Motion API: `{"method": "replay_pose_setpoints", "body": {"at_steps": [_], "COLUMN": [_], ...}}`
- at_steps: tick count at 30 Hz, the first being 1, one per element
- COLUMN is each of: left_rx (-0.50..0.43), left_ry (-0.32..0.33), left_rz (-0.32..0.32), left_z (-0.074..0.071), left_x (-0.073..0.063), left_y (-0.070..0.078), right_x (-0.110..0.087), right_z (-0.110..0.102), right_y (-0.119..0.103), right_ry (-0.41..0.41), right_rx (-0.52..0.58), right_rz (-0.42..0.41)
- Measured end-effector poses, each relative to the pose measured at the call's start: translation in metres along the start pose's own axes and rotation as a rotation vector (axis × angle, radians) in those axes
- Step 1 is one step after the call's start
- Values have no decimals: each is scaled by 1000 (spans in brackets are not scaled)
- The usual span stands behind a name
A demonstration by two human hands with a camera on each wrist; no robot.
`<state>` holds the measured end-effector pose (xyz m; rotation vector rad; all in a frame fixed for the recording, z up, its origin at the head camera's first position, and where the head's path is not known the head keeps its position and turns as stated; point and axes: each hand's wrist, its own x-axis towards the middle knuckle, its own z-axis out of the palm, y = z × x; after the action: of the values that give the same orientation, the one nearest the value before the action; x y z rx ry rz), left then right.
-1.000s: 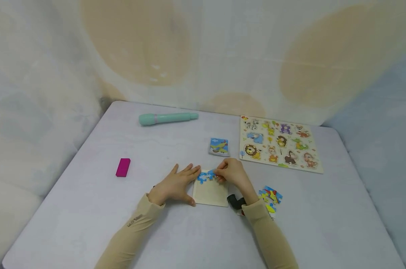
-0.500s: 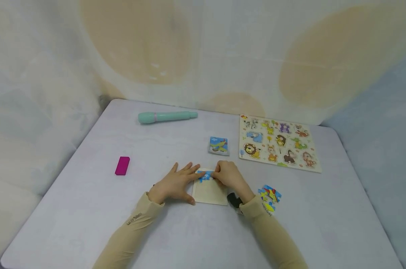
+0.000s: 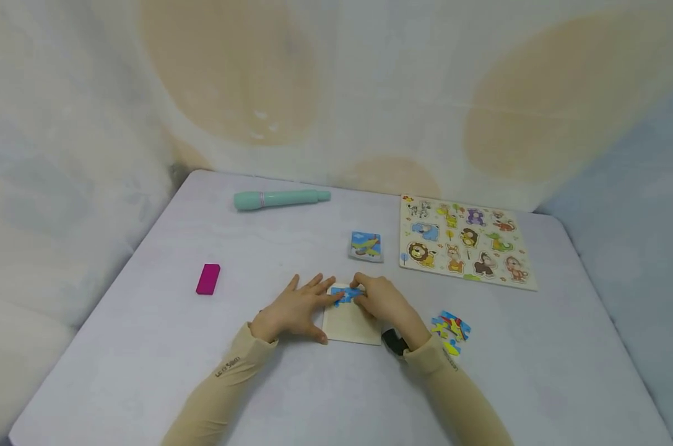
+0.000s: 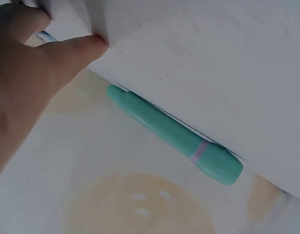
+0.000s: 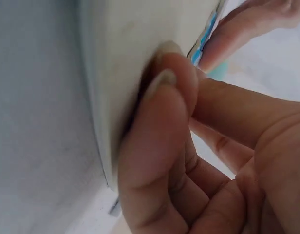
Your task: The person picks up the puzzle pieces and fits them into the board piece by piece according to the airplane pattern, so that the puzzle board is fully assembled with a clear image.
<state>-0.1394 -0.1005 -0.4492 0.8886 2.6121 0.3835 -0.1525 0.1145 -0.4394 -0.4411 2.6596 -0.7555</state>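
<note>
Currently, the joined blue pieces (image 3: 347,295) are being handled between the two hands, along the far edge of a pale board (image 3: 350,325). Their left end is apparently being touched by the straight forefinger of the left hand (image 3: 299,310), whose fingers are being spread wide with nothing grasped. Their right end is seemingly being pinched by the curled thumb and forefinger of the right hand (image 3: 386,303), though the exact hold is being hidden. If pressure is being applied unevenly, the joints could be sprung apart; if the left forefinger is resting too lightly, the whole row could be slid sideways. The board could also be jogged by the black wrist device (image 3: 394,341) sitting just beside its corner below the right hand. Loose pieces (image 3: 453,325) are lying just outside the right sleeve (image 3: 455,396) and could be scattered by an outward sweep. Ahead of the hands, a picture tile (image 3: 366,246), an animal board (image 3: 483,232) and a teal stick (image 3: 283,198) are lying untouched.
</note>
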Motion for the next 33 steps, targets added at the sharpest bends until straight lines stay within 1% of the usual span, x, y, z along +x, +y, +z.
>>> {"method": "replay_pose_setpoints", "body": {"at_steps": [3, 8, 13, 15, 17, 20, 22, 24, 25, 28, 30, 33], "left_rx": [26, 38, 25, 19, 16, 20, 14, 6, 5, -2, 0, -2], "left_ry": [-4, -11, -11, -18, -22, -24, -20, -18, -16, -4, -3, -7], "left_rz": [-20, -10, 11, 24, 28, 23, 21, 26, 29, 26, 17, 8], "left_z": [-1, -3, -5, -6, -8, -9, -8, -6, -6, -5, -5, -5], "left_x": [0, 0, 0, 0, 0, -1, -2, -3, -3, -5, -7, -10], "left_y": [1, 3, 5, 4, 3, 2, 1, -1, -1, -3, -4, -6], "right_x": [-3, -9, -13, -12, -10, -10, -15, -26, -32, -51, -64, -85], "right_z": [1, 2, 0, 0, 0, -4, -11, -20, -25, -41, -51, -61], "right_y": [-1, -3, -6, -5, -1, 9, 19, 30, 38, 61, 75, 90], "right_ry": [28, 54, 54, 51, 46, 24, 19, 34, 54, 108, 132, 127], "right_rx": [-71, -159, -184, -152, -88, 60, 145, 190, 187, 138, 91, 40], "right_rz": [-25, -52, -85, -75, -75, -96, -99, -59, -30, 69, 120, 191]}}
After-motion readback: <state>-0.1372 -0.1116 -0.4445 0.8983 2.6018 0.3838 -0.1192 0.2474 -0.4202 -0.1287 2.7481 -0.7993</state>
